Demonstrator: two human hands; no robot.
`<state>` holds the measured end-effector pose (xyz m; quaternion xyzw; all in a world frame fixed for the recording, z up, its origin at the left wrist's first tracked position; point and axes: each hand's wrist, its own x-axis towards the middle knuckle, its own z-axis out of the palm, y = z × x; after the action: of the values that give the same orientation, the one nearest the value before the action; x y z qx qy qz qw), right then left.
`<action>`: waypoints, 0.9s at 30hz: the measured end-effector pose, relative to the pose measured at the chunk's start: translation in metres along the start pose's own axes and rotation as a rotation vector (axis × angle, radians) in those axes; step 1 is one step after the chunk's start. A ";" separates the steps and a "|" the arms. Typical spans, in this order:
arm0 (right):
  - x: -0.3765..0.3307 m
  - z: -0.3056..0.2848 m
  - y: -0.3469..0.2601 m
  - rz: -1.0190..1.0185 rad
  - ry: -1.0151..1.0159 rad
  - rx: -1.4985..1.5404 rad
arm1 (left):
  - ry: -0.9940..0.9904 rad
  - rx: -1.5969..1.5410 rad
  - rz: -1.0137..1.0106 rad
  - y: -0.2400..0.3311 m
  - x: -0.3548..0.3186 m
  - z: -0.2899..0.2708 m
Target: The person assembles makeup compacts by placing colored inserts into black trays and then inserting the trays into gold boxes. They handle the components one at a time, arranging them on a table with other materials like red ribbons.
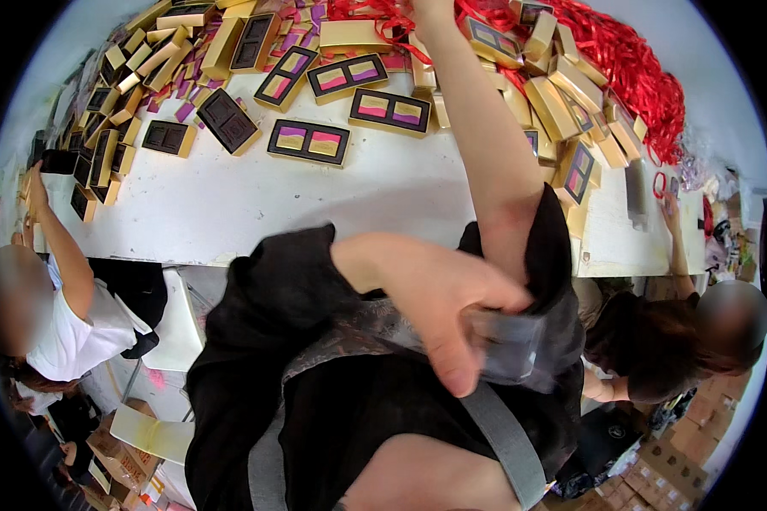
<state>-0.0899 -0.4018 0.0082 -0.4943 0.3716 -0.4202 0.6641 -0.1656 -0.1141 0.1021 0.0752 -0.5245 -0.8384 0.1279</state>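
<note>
Low in front of my body, my left hand (430, 302) is closed on a clear plastic piece (511, 345), blurred by motion; its exact kind is hard to make out. My right forearm (490, 140) stretches far across the table, and the hand lies beyond the upper edge of the picture. Red ribbon (392, 25) shows beside that wrist. Between the arms and the far side lie gold boxes with black two-part inserts. One filled box (308, 142) is nearest, with another filled box (389, 112) behind it; pink, purple and gold pieces sit in their compartments.
Empty black-insert boxes (169, 138) pile up at the left of the white table (375, 196). Stacked gold boxes (554, 106) and a heap of red ribbon (631, 77) stand at the right. One person (85, 315) works at left, another (656, 341) at right.
</note>
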 end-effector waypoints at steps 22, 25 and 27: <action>-0.036 0.026 -0.010 -0.339 -0.413 0.240 | 0.112 -0.531 0.345 -0.128 -0.039 -0.010; -0.164 0.040 0.020 -0.729 -0.598 -1.147 | 0.167 -0.307 0.108 -0.100 -0.050 -0.005; -0.196 0.021 0.054 -0.922 -0.664 -1.400 | 0.289 -0.233 0.146 -0.101 -0.074 -0.001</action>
<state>-0.1337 -0.2047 -0.0239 -0.9814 0.0964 -0.1581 0.0499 -0.1079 -0.0515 0.0104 0.1411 -0.4041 -0.8625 0.2699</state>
